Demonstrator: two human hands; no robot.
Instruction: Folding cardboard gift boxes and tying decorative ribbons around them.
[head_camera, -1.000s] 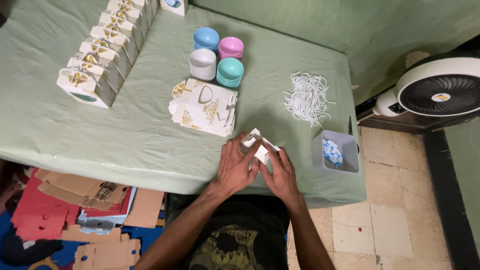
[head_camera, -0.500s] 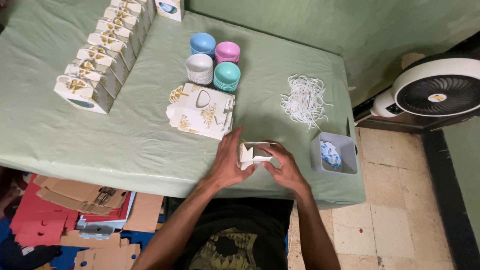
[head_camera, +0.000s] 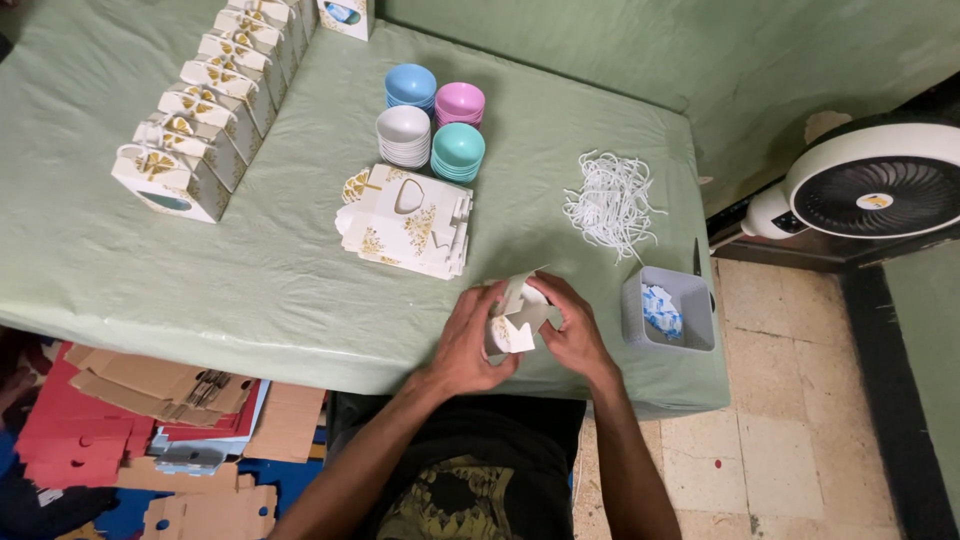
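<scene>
Both my hands hold a small white card box (head_camera: 517, 318) with gold print, partly folded, just above the near edge of the green-covered table (head_camera: 250, 280). My left hand (head_camera: 468, 342) grips its left side and my right hand (head_camera: 572, 335) cups its right side. A stack of flat, unfolded white and gold box blanks (head_camera: 408, 220) lies just beyond my hands.
A row of several finished gift boxes (head_camera: 205, 110) runs up the left. Stacks of blue, pink, white and teal bowls (head_camera: 432, 125) stand mid-table. White strings (head_camera: 612, 198) lie right, a grey bin (head_camera: 668, 308) beside my right hand. A fan (head_camera: 870, 190) stands on the floor; cardboard sheets (head_camera: 140, 400) lie under the table.
The box has gone from flat under my hands to lifted and opened up between them; my hands have shifted slightly right and spread around it.
</scene>
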